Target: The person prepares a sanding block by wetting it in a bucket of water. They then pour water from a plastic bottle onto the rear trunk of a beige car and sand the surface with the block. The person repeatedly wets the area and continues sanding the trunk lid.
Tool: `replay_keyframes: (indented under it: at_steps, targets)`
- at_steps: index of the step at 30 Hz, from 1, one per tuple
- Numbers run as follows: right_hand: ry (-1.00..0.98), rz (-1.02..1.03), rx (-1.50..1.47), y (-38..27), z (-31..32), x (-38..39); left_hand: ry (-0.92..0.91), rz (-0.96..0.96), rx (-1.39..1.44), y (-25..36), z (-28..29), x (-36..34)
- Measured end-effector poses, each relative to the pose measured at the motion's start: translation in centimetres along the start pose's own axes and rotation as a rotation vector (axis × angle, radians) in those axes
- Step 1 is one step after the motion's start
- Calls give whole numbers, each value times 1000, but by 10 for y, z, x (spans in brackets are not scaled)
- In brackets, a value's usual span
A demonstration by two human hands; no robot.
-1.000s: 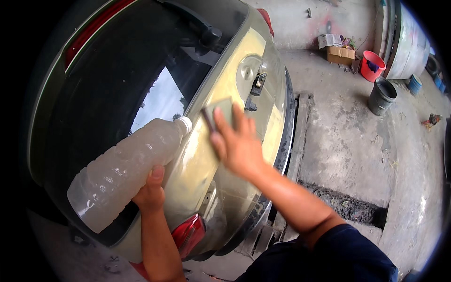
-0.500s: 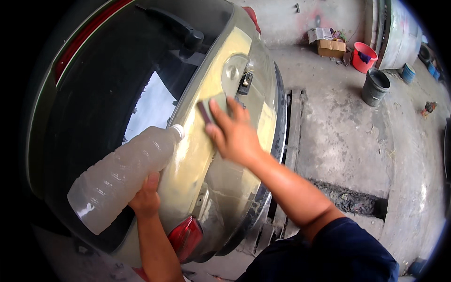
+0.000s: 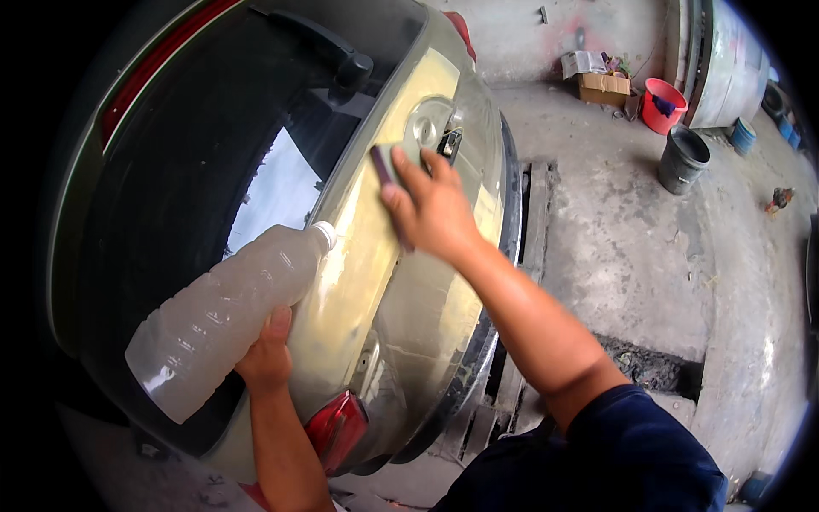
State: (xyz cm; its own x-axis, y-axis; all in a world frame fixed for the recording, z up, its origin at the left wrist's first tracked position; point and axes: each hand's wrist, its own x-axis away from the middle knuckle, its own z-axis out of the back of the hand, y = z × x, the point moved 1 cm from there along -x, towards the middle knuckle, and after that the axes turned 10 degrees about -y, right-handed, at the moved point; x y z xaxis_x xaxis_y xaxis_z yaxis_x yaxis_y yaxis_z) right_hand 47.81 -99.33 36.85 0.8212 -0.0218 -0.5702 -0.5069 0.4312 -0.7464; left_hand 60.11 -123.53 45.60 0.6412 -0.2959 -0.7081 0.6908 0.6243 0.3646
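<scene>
A large clear plastic bottle with a white cap, filled with cloudy whitish liquid, lies tilted in my left hand, its capped end toward the car panel. My left hand is closed around its underside, over the dark rear window. My right hand presses a dark-edged sanding block flat against the tailgate. The fingers stretch over the block and partly hide it. Yellowish filler patches cover the panel under it, with a round recess and an exposed latch fitting just beyond my fingertips.
A red tail light sits at the near corner, a rear wiper on the glass. On the concrete floor to the right stand a red bucket, a dark bucket and a cardboard box. A debris-filled floor channel runs beside the car.
My right hand has slid the sanding block a short way up and away along the panel, and the block has turned. The left hand and bottle have barely shifted.
</scene>
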Motion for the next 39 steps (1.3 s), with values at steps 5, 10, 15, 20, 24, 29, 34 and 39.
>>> replay_keyframes:
  at_steps: [5,10,15,20,24,29,34,39]
  targets:
    - [-5,102,62,-17,-16,42,16,-30,29,-3,1,-5]
    - [-74,181,39,-28,-25,98,33,-54,-75,-16,3,8]
    - [37,22,4,19,5,-22,-86,-27,-357,-20,8,10]
    - [-37,125,56,-11,-21,81,3,52,-151,1,-6,-8]
    - [-67,72,64,-8,-13,74,-7,0,-175,2,-6,-16]
    - [47,-55,-1,25,1,-6,-107,-39,-389,2,-1,-16]
    - [-54,53,59,-12,-16,86,-16,-21,-179,4,-9,-19]
    - [9,-98,-35,27,-1,11,51,-24,-189,7,-17,-23]
